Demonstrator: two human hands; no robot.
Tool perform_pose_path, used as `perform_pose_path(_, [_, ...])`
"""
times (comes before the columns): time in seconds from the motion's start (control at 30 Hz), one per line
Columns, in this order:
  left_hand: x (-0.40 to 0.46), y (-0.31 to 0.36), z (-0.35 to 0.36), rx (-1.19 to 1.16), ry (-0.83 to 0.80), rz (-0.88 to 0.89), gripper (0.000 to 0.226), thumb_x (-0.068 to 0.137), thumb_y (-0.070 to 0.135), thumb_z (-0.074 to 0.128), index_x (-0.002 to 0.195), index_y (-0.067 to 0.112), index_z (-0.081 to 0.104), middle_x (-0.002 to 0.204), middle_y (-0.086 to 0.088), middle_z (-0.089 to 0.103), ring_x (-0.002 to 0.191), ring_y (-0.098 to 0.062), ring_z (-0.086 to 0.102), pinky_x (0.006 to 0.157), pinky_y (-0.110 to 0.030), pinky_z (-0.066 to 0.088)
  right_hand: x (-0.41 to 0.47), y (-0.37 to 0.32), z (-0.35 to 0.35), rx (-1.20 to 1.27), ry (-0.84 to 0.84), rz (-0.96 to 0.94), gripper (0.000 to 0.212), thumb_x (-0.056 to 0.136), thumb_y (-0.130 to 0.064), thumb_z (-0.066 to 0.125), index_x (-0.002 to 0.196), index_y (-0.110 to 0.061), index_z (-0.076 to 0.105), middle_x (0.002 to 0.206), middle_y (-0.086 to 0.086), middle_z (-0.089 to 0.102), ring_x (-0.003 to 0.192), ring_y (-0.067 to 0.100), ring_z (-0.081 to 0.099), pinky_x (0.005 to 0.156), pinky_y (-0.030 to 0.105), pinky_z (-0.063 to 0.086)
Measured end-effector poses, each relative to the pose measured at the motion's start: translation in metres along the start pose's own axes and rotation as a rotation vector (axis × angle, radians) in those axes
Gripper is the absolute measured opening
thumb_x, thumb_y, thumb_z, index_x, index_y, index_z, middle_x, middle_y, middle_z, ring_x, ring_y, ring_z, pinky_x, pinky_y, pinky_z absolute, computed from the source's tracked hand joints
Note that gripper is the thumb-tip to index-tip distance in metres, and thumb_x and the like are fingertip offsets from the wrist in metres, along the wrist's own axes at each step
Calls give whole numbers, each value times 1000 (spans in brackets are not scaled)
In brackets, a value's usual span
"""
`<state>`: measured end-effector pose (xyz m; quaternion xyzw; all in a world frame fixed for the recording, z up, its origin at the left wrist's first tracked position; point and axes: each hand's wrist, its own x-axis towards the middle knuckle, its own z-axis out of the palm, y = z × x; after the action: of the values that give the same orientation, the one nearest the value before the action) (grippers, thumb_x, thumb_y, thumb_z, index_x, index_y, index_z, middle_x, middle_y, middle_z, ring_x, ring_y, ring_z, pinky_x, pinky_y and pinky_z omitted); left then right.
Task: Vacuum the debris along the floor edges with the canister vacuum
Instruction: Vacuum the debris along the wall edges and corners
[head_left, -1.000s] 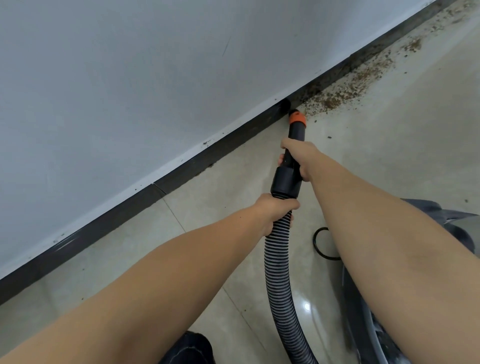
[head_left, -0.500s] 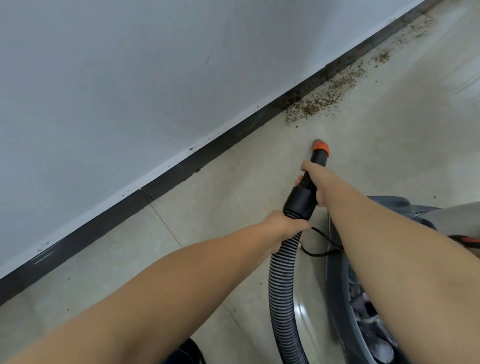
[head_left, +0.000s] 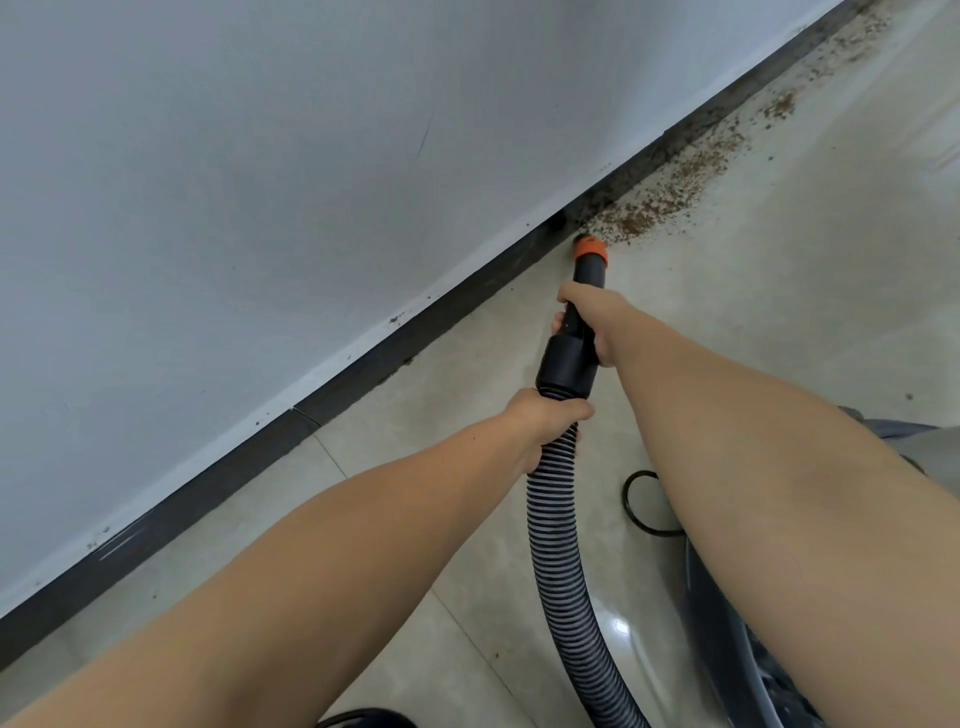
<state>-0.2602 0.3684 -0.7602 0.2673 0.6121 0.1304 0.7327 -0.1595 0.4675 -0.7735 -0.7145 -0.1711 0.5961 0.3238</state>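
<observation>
Brown debris (head_left: 655, 207) is lying along the skirting (head_left: 363, 364), just beyond the orange nozzle (head_left: 590, 251).
Left hand (head_left: 545, 421) is gripping the ribbed hose (head_left: 556, 519), right hand (head_left: 589, 319) is clasping the black wand (keep its tip low, sweeping slowly along the edge).

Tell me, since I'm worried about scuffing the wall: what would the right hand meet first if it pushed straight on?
Probably the brown debris, then the dark baseboard; the right hand points along the nozzle.
</observation>
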Motion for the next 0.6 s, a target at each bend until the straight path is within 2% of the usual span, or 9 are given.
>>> perform_pose_path(0.23, [-3,-8,-8,-8,17,-8,14,86,9,63,94,4,53,66,-9,52,52,-18,51,45,-25,46,-5,7,10,-26,-32,-1,29,86,-11,57,112,-6,46,65,8,57,46,17,57,53,26,51])
perform_pose_path(0.3, [-11,-18,-2,-17,5,-27,13,85,8,63,93,5,53,65,-8,52,51,-17,51,45,-24,46,-15,13,5,-65,-18,13,24,86,-11,58,106,-5,48,63,8,58,46,17,57,54,26,52])
perform_pose_path(0.43, [-39,-47,18,-78,-21,-64,10,85,8,64,84,7,54,64,-8,52,52,-17,50,48,-24,46,-48,35,-11,-114,11,52,11,86,-9,58,90,-6,49,63,9,57,44,17,56,49,25,52])
perform_pose_path(0.5, [-63,-66,30,-107,-33,-100,13,85,8,64,78,9,53,64,-8,52,51,-17,50,47,-22,45,-69,51,-19,-158,19,75,11,86,-7,58,86,-7,47,62,10,56,42,18,55,48,26,51])
perform_pose_path(0.6, [-106,-92,43,-113,-55,-147,14,86,9,64,78,9,52,67,-8,52,55,-17,50,51,-24,44,-108,75,-28,-217,-1,140,11,86,-7,58,85,-8,47,58,9,55,38,17,54,44,24,48])
